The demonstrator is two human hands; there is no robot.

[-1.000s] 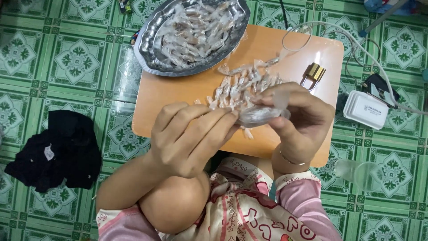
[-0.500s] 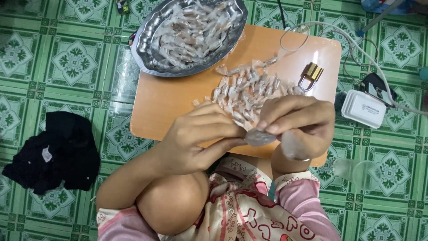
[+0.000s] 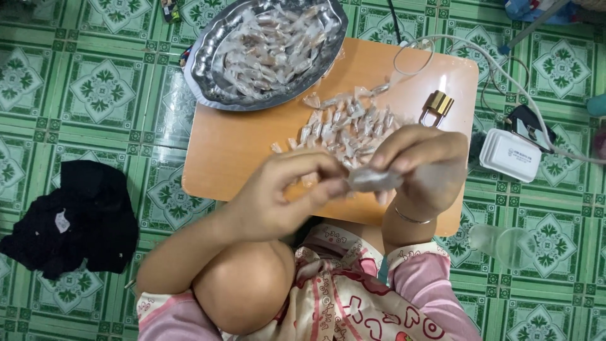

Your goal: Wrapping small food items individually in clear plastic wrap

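Wrapped sweet (image 3: 372, 180) sits pinched between both hands above the near edge of the low orange table (image 3: 240, 151): left hand (image 3: 278, 202) fingertips clamp one end of the clear wrapper, right hand (image 3: 423, 167) fingers close over the other. This looks like twisting the wrapper shut; a further turn would need opposed wrists. Just beyond the fingers lies a heap of wrapped sweets (image 3: 350, 126), with a padlock (image 3: 437, 106) near, a metal tray (image 3: 271, 50) farther, and bare tabletop to the left.

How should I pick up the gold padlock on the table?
Judging by its pose, grip the padlock by its looped shackle, coming from above on the side nearest the person. It lies flat on the orange table, shackle pointing toward them, with the wrapped candies crowding its left side.
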